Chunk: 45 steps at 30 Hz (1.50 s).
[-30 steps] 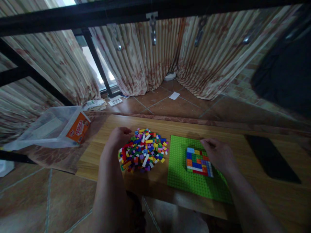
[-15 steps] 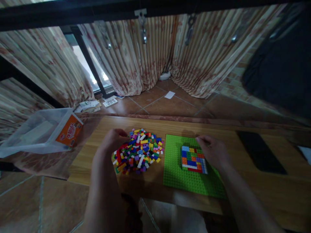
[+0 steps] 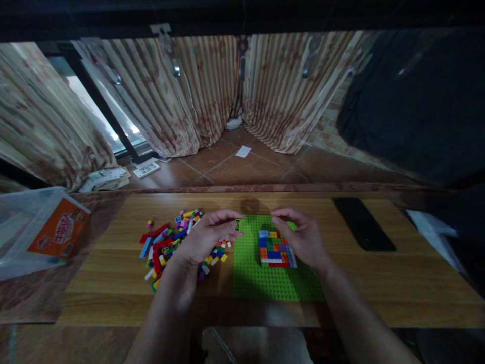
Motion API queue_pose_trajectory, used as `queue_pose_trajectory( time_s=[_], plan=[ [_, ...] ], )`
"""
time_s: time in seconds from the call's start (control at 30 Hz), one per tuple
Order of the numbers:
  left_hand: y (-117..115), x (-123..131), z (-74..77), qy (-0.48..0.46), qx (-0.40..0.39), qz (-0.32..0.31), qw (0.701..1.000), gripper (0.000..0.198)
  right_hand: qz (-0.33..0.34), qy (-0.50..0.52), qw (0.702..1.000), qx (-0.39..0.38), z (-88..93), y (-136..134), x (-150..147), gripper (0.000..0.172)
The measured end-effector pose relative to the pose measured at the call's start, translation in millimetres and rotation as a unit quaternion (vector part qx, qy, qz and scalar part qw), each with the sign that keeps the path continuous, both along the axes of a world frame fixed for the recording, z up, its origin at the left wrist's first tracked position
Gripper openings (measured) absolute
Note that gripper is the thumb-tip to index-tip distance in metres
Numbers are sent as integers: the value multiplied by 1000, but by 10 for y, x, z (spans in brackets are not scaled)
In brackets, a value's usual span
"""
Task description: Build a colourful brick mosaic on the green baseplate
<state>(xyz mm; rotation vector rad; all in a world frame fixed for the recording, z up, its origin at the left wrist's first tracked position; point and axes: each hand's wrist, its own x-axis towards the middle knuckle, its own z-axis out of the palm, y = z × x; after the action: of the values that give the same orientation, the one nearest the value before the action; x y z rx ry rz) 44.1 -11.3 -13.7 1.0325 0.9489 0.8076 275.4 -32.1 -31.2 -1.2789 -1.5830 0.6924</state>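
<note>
My left hand [image 3: 208, 235] is between the brick pile and the green baseplate [image 3: 246, 283], its thumb and fingertips around a small green brick [image 3: 238, 224] over the plate's far left corner. The brick is small and dim. On the baseplate sits a flat block of multicoloured bricks [image 3: 275, 250], packed in a rough square. My right hand [image 3: 301, 235] hovers at this block's right and far side, thumb and forefinger slightly apart, with nothing visible between them. A heap of loose bricks [image 3: 162, 247] lies left of the plate, partly hidden behind my left hand and forearm.
A black phone-like slab [image 3: 364, 222] lies on the wooden table [image 3: 102, 273] to the right. White paper [image 3: 432, 235] lies beyond it. At the left stands a clear plastic bin [image 3: 18, 217] with an orange label. Striped curtains [image 3: 204, 91] hang behind.
My left hand has moved right, from the pile to the baseplate's corner. My right hand stays by the brick block, now nearer its far side. The view has shifted to the right.
</note>
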Motion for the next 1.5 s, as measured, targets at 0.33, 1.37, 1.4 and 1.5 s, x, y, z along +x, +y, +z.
queue_pose_trajectory(
  time_s=[0.33,1.37,1.4,1.5],
  plan=[
    [-126,457,-124,-176,-81,9,981,45,128,33,991,-1,70,-128,-201,23],
    [-24,567,-367,130,57,42,989,23,75,-121,983,-119,-142,-7,217,30],
    [-23,567,-371,129,59,39,989,24,78,-122,982,-117,-142,-6,213,31],
    [-23,564,-369,130,63,32,989,25,85,-124,982,-112,-133,-9,204,33]
  ],
)
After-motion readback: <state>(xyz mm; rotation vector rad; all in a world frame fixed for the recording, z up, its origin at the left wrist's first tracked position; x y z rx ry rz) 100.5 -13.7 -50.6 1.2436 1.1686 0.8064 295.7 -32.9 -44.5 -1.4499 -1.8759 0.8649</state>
